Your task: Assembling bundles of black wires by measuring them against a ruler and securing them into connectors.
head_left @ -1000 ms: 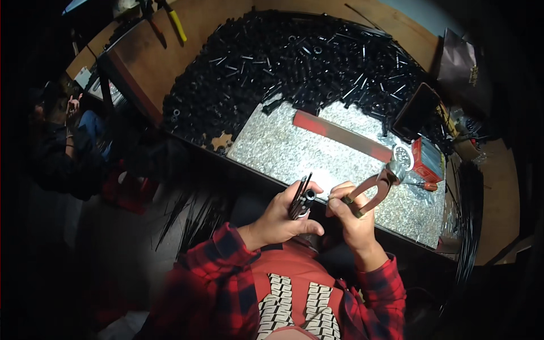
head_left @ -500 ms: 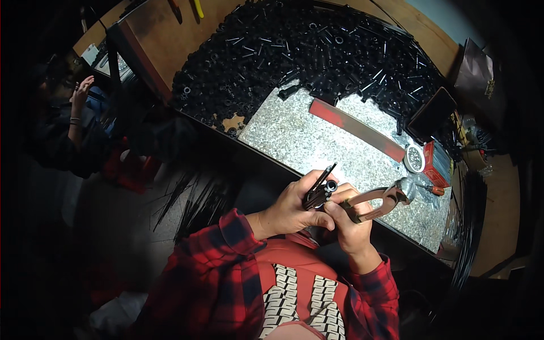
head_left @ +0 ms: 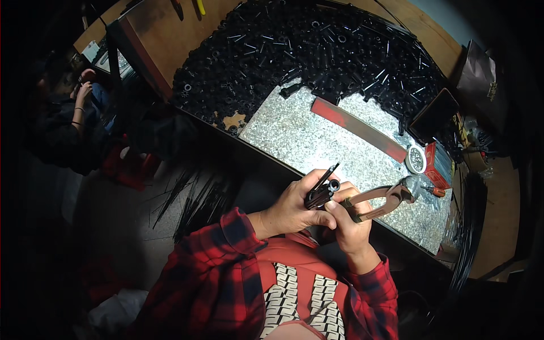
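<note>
Above the near edge of a pale speckled slab [head_left: 283, 136], my two hands meet in front of my chest. My left hand [head_left: 286, 211] is closed around slim black rod-like parts [head_left: 318, 194], their tips pointing up and away. Among them shows the round, hollow end of a tube [head_left: 334, 185]. My right hand [head_left: 354, 231] grips a pair of pincers [head_left: 391, 199] by the handles, the jaws toward the right. The right thumb and fingers also lie against the tube's end. My palms hide the lower part of the black pieces.
A big heap of black metal parts [head_left: 317, 51] covers the table's far side. On the slab lie a red flat bar [head_left: 360, 130], a white dish [head_left: 416, 160], a red box [head_left: 436, 167] and an orange-handled tool [head_left: 435, 191]. A co-worker's arm [head_left: 79, 113] is far left.
The black parts in my hands have turned slightly, so the tube's hollow end faces up more. My grips stay the same. The co-worker's hands at far left have lowered.
</note>
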`<act>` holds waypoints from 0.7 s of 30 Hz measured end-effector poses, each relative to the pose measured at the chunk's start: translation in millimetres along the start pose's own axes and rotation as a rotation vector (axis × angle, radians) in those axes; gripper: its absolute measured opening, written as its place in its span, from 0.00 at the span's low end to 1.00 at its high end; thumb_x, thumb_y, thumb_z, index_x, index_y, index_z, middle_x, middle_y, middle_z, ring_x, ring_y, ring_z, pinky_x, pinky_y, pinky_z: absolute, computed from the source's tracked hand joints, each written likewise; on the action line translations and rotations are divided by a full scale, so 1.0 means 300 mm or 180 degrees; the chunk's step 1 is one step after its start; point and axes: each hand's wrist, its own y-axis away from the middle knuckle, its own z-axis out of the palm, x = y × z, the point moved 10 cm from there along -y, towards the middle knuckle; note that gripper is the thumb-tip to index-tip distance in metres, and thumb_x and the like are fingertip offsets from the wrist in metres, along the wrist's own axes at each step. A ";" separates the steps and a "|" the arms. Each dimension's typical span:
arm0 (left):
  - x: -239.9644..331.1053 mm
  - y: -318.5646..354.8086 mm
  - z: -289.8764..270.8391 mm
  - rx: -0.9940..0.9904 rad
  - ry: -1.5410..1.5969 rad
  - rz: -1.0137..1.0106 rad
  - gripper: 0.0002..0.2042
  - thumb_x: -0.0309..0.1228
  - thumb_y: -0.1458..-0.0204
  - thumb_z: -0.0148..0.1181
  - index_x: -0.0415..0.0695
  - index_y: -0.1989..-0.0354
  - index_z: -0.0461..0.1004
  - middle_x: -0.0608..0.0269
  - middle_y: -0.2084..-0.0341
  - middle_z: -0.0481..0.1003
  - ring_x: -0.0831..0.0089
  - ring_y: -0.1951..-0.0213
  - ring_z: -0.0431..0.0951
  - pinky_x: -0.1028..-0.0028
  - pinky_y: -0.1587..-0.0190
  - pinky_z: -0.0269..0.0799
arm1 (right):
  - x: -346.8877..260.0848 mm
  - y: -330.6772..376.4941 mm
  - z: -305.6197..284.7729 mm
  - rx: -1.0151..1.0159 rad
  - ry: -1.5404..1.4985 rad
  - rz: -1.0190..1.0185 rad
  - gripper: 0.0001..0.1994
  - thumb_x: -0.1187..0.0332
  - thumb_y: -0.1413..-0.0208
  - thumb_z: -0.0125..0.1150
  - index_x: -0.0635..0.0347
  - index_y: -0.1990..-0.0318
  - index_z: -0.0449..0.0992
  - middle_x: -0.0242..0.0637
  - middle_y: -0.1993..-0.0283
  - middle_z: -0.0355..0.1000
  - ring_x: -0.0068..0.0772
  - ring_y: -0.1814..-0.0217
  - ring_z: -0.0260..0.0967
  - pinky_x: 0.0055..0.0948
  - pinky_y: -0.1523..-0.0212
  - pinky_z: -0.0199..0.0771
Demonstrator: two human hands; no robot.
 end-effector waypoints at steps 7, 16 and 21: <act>-0.001 0.000 -0.003 -0.0013 -0.0029 -0.0044 0.42 0.50 0.68 0.73 0.39 0.47 0.61 0.70 0.67 0.70 0.85 0.65 0.68 0.82 0.63 0.66 | 0.042 0.006 0.003 -0.0007 -0.0404 0.0240 0.02 0.79 0.50 0.56 0.66 0.68 0.71 0.40 0.66 0.70 0.27 0.65 0.67 0.26 0.62 0.67; 0.012 -0.001 -0.019 0.0124 -0.0116 0.0093 0.41 0.49 0.67 0.74 0.39 0.47 0.62 0.72 0.69 0.70 0.87 0.67 0.67 0.84 0.64 0.65 | 0.019 -0.001 0.018 -0.0047 0.0001 -0.0028 0.02 0.79 0.50 0.57 0.66 0.69 0.71 0.41 0.68 0.70 0.29 0.66 0.67 0.28 0.63 0.67; 0.003 0.006 -0.022 0.0181 0.0237 -0.0126 0.41 0.50 0.67 0.73 0.40 0.47 0.62 0.72 0.72 0.69 0.87 0.70 0.66 0.84 0.67 0.64 | 0.005 0.009 0.020 0.0086 0.0255 -0.0360 0.02 0.79 0.50 0.57 0.66 0.68 0.71 0.42 0.68 0.71 0.32 0.66 0.69 0.30 0.64 0.69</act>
